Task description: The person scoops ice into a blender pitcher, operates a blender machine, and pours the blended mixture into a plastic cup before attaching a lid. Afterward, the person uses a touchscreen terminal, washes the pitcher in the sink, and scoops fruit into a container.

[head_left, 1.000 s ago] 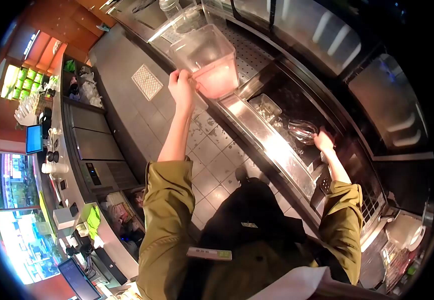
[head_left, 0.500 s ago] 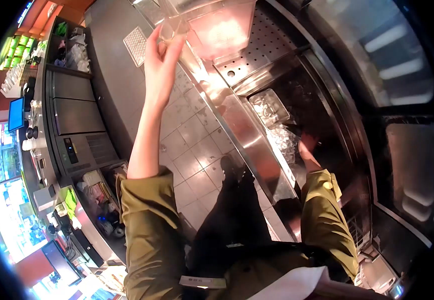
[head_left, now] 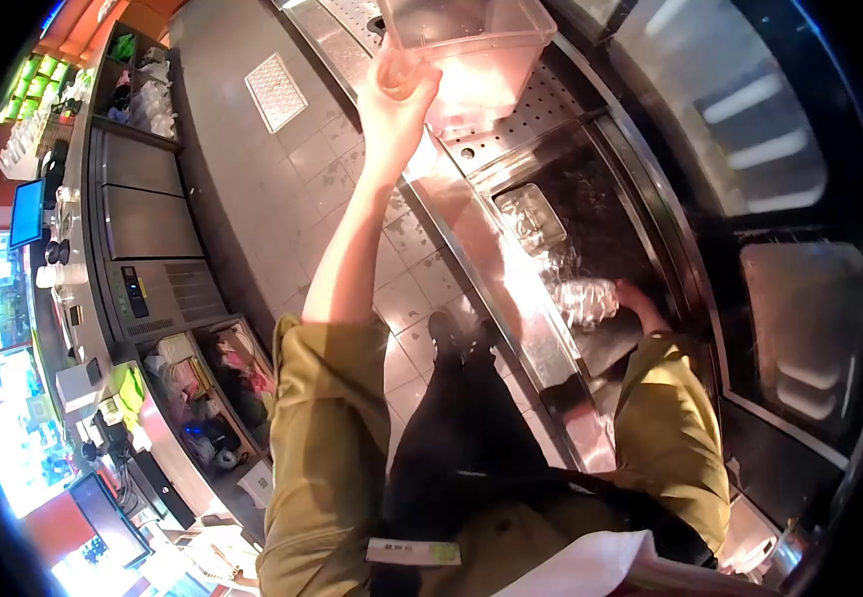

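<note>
My left hand [head_left: 394,111] is raised, fingers and thumb curled round a clear cup [head_left: 403,76]. It is beside a large clear plastic tub [head_left: 486,50] that stands on a perforated steel surface [head_left: 557,99]. My right hand [head_left: 638,303] is inside the dark ice well [head_left: 615,209], closed on a scoop whose handle is mostly hidden. Ice [head_left: 586,300] is heaped at the scoop, covering most of its shape. A rectangular container [head_left: 531,219] with shiny, ice-like contents sits in the well beyond my right hand.
A steel front ledge [head_left: 496,259] runs between my body and the well. Tinted panels [head_left: 799,318] stand on the right. Below is a tiled floor [head_left: 337,224] with a drain grate [head_left: 275,93]. Along the left are a counter with drawers [head_left: 153,224] and open shelves [head_left: 207,403].
My left hand with the cup has moved right, towards the clear tub. My right hand has come up a little and nearer, with ice now heaped at the scoop.
</note>
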`<state>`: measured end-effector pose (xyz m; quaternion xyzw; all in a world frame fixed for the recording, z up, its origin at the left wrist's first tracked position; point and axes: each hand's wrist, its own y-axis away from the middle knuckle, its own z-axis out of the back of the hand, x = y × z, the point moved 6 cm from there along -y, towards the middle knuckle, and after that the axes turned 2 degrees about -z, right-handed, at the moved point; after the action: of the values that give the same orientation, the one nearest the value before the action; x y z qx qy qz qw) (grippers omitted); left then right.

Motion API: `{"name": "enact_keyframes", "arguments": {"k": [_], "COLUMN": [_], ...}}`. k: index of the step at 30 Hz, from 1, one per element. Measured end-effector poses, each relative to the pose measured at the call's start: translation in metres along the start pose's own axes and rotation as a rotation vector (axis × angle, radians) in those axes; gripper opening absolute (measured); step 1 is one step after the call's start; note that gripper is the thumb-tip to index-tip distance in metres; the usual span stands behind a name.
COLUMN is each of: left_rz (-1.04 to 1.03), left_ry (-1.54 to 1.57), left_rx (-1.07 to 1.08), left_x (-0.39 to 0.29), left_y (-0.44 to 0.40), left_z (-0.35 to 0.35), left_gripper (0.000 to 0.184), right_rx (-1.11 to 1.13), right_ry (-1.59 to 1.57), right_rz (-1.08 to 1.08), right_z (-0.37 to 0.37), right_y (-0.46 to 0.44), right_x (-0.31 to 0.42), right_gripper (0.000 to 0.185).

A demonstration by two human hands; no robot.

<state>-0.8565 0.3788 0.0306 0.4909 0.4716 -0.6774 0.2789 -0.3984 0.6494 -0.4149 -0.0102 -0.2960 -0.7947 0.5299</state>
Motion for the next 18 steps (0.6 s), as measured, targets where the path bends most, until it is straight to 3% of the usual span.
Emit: {"name": "enact_keyframes", "arguments": {"k": [1, 3, 4, 5, 7, 8, 9, 10, 12, 18], "left_rz": [-0.001, -0.016, 0.017, 0.022, 0.029, 0.057, 0.051, 0.048, 0.055, 0.014], "left_ry": [0.039, 0.119, 0.159, 0.182, 0.227, 0.227, 0.267, 0.305, 0.362, 0.409], "left_rx": [0.020, 0.058, 0.073, 0.096, 0.138, 0.155, 0.147, 0.144, 0.158, 0.128], "left_x": [0.000, -0.005, -0.006, -0.008, -0.013, -0.009, -0.008, -0.007, -0.007, -0.006], "left_y": [0.001, 0.000, -0.001, 0.000, 0.000, -0.001, -0.002, -0.002, -0.002, -0.003], "left_z": [-0.002, -0.004, -0.005, -0.006, -0.006, -0.006, -0.005, -0.006, -0.007, -0.004], "left_gripper": [0.066, 0.065, 0.066, 0.067, 0.069, 0.070, 0.070, 0.070, 0.070, 0.067], "right_rx": [0.183, -0.028, -0.003, -0.170, -0.184, -0.358, -0.419, -0.355, -0.476, -0.456], "right_ry": [-0.441, -0.396, -0.635, -0.628, -0.762, -0.196, -0.154, -0.391, -0.919, -0.756], "right_rz": [-0.225, -0.316, -0.257, -0.254, -0.066, 0.328, 0.340, 0.020, -0.069, -0.052], "right_z": [0.001, 0.081, 0.115, 0.139, 0.208, 0.256, 0.279, 0.312, 0.372, 0.498], "right_y": [0.000, 0.021, 0.034, 0.041, 0.054, 0.068, 0.069, 0.068, 0.075, 0.045], "right_x": [-0.020, 0.039, 0.063, 0.073, 0.125, 0.169, 0.170, 0.175, 0.226, 0.316], "right_gripper": [0.026, 0.025, 0.022, 0.019, 0.015, 0.014, 0.012, 0.012, 0.018, 0.024]}}
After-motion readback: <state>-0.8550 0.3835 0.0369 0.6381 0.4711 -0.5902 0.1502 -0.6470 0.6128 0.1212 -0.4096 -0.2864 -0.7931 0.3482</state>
